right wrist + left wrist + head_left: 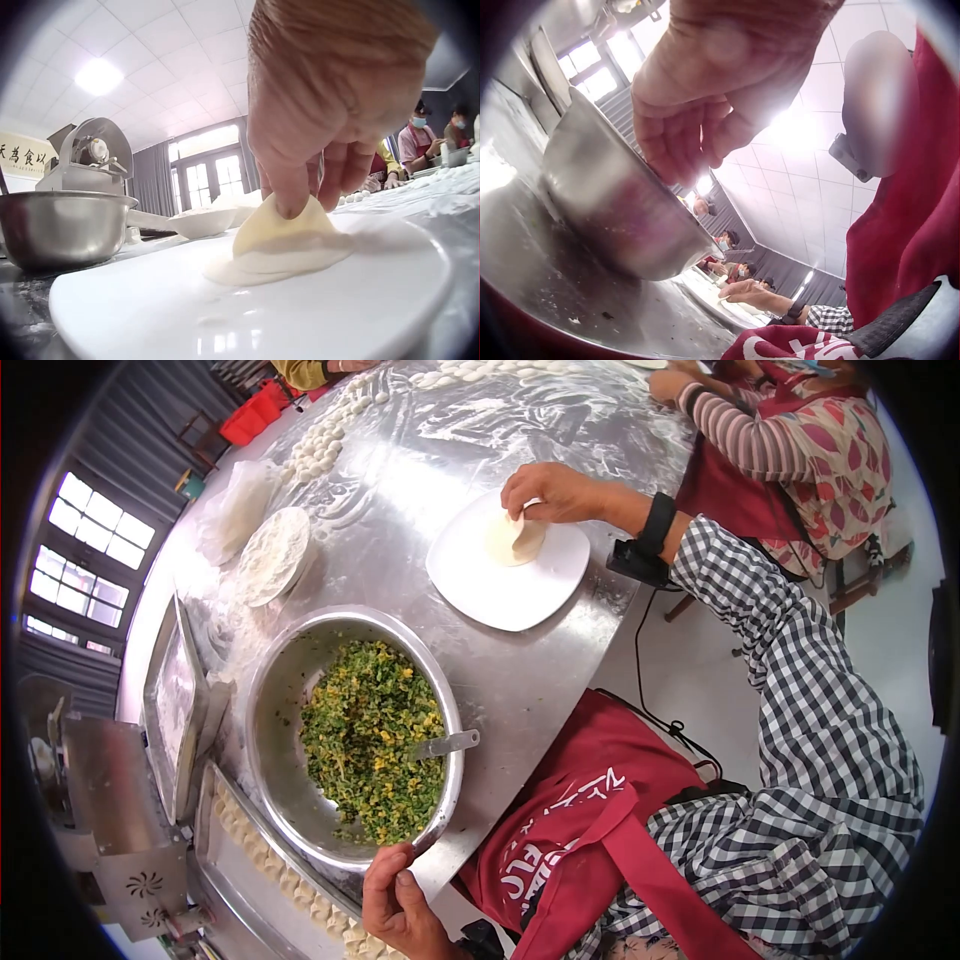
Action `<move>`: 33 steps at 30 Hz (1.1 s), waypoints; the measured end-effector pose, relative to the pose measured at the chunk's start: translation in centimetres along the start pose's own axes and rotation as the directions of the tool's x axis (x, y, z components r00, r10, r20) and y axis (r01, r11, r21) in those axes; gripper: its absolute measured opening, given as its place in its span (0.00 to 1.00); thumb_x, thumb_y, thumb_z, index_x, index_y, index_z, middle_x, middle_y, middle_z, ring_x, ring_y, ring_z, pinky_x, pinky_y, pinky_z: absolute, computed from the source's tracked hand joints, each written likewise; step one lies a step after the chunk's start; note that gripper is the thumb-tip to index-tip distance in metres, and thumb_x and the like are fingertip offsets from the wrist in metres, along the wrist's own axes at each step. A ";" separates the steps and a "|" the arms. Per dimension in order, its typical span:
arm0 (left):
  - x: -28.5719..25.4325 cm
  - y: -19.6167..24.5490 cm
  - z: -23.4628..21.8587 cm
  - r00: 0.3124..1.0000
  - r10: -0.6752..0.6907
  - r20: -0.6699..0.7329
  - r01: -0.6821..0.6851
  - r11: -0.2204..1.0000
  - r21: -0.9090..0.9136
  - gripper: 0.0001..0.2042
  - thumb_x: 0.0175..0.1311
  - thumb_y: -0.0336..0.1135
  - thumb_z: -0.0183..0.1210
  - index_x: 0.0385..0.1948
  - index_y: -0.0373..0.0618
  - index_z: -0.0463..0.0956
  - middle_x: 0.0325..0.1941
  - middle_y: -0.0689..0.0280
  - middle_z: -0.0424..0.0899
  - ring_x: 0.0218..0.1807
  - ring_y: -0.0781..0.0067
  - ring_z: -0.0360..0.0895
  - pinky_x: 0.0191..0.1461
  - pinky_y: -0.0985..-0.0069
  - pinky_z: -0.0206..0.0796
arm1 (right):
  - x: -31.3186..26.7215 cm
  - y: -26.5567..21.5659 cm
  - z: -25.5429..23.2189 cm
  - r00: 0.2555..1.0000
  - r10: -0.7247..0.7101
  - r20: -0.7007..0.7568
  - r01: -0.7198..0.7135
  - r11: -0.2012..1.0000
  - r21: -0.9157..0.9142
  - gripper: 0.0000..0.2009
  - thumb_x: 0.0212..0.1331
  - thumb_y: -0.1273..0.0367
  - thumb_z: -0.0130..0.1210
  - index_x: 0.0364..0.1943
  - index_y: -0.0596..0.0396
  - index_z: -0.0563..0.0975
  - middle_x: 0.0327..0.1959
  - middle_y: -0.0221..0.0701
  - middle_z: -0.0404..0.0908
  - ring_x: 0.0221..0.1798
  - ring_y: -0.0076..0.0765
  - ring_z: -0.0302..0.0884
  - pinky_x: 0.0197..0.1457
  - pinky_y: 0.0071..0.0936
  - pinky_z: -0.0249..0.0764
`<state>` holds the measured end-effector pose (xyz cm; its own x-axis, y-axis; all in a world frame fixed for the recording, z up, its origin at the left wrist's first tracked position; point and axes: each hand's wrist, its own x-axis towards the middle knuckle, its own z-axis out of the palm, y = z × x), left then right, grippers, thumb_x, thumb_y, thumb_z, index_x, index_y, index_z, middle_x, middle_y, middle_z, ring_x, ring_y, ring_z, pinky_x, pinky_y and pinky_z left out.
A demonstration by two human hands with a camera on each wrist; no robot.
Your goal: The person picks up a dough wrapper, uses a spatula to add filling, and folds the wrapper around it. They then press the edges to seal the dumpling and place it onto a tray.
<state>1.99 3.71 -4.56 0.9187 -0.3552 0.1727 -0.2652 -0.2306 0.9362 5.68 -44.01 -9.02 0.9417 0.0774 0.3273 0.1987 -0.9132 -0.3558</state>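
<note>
My right hand [555, 492] pinches the near edge of a round dough wrapper [515, 543] over a white plate [510, 610]. In the right wrist view, the pinched edge of the wrapper [289, 244] is lifted, while its lower part lies on the plate. My left hand [405, 910] hovers by the near rim of a large steel bowl [452, 705], its fingers loosely bent and fingertips right at the rim in the left wrist view. Chopped green and yellow filling [370, 730] fills much of the bowl, with a flat metal handle [448, 744] sticking out of it.
Left of the bowl, a tray [270, 870] holds rows of shaped dumplings, beside another metal tray [175, 710] and a machine [130, 790]. A bowl of flour [273, 560] and dough pieces [320, 445] lie farther back. Another person [790, 450] works at the right.
</note>
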 end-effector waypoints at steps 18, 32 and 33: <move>1.1 0.3 0.0 0.973 -0.208 0.098 0.227 0.811 -0.540 0.15 0.60 0.29 0.51 0.47 0.35 0.67 0.48 0.53 0.75 0.46 0.60 0.76 0.49 0.66 0.71 | 0.3 -9.1 -2.3 0.912 0.366 0.185 -0.381 0.587 0.715 0.05 0.54 0.72 0.54 0.33 0.58 0.77 0.27 0.23 0.77 0.30 0.14 0.71 0.34 0.12 0.67; 2.8 0.1 2.0 0.872 -0.321 0.370 0.397 0.020 -0.918 0.25 0.68 0.45 0.37 0.59 0.33 0.55 0.62 0.50 0.60 0.64 0.53 0.58 0.67 0.55 0.49 | 1.9 -23.3 2.1 0.863 -0.461 -0.207 0.498 0.708 0.500 0.18 0.38 0.69 0.65 0.37 0.55 0.75 0.42 0.36 0.77 0.43 0.42 0.75 0.43 0.33 0.73; 2.8 0.1 1.8 0.879 -0.331 0.342 0.384 0.069 -0.921 0.24 0.68 0.43 0.38 0.58 0.33 0.55 0.62 0.50 0.61 0.64 0.54 0.59 0.67 0.56 0.51 | 1.6 -22.6 2.1 0.871 -0.457 -0.183 0.488 0.754 0.440 0.18 0.35 0.68 0.66 0.35 0.54 0.75 0.39 0.34 0.76 0.42 0.41 0.74 0.41 0.33 0.73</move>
<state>3.99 1.06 -4.59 0.7954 -0.5462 -0.2626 0.6043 0.6814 0.4129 3.30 -22.40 -2.31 0.6797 0.4111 0.6075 0.7286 -0.4746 -0.4939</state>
